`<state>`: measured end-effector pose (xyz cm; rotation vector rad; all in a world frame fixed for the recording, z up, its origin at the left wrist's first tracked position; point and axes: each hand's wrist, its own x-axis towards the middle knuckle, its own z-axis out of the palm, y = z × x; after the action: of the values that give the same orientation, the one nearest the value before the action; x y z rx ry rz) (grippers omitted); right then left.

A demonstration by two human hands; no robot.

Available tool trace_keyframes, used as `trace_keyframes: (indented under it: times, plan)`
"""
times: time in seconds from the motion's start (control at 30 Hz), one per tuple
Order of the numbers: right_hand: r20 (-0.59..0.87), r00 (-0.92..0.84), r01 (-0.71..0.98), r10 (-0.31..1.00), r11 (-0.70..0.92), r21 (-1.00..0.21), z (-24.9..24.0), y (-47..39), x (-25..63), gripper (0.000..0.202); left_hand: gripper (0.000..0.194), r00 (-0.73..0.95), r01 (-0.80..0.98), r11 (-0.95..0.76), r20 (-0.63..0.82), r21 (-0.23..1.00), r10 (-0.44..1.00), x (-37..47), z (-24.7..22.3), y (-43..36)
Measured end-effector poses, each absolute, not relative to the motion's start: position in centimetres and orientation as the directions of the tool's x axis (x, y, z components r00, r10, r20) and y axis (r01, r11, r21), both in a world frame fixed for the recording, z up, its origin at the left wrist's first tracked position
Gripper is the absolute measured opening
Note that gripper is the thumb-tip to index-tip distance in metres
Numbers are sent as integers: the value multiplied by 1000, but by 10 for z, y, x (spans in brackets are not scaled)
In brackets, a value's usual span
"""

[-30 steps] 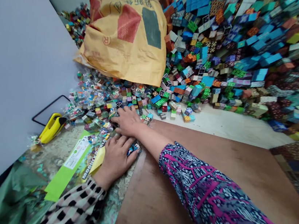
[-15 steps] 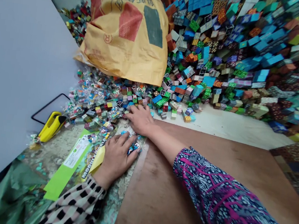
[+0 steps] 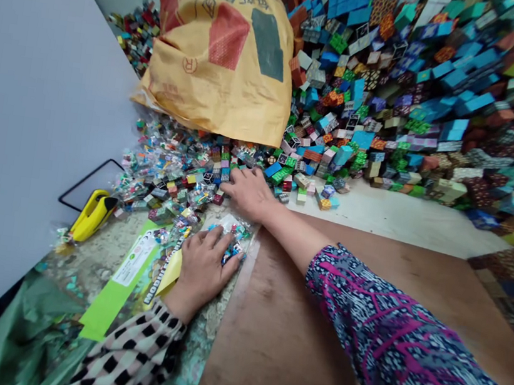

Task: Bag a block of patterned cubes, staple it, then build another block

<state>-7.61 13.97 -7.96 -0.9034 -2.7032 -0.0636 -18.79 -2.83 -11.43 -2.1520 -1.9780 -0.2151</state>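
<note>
My left hand (image 3: 203, 267) lies palm down with its fingers spread over a clear bag of small colourful pieces (image 3: 238, 237). Part of that bag is hidden under the fingers. Just beyond it, my right hand (image 3: 250, 195) reaches to the near edge of the pile of small printed blocks (image 3: 288, 174), its fingertips bent down among them. What those fingertips touch or hold is hidden. Left of my left hand lie a bright green strip with a white label (image 3: 131, 264) and a yellow piece of paper or card (image 3: 171, 273).
A large yellow sack (image 3: 217, 99) rests on the pile at the back. A yellow and black tool (image 3: 93, 215) lies at the left beside a white panel (image 3: 37, 94). Green plastic (image 3: 26, 326) is at the lower left, a brown board (image 3: 287, 323) at the right.
My right hand has shifted slightly away from my left hand, and more of the clear bag shows between them. My left hand stays on the bag. The whole view has shifted a little.
</note>
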Motion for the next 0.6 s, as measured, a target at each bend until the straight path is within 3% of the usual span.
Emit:
trace_keyframes:
  times: [0.13, 0.3, 0.37, 0.47, 0.6]
  plan:
    - [360, -673, 672, 646, 738, -66, -70, 148, -62, 32, 44, 74, 996, -59, 264, -64, 962, -188, -115, -29]
    - [411, -399, 851, 820, 498, -168, -59, 151, -45, 32, 45, 73, 997, -63, 272, -46, 960, -188, -116, -28]
    - [413, -514, 787, 751, 605, -121, -62, 143, -45, 31, 45, 70, 997, -59, 274, -48, 959, -187, -116, -28]
    - [316, -787, 555, 531, 832, -16, -75, 131, -55, 32, 45, 71, 997, -56, 277, -61, 958, -187, -116, -28]
    - [206, -834, 508, 511, 858, -71, -90, 129, -76, 39, 44, 84, 995, -66, 287, -70, 954, -188, -116, -28]
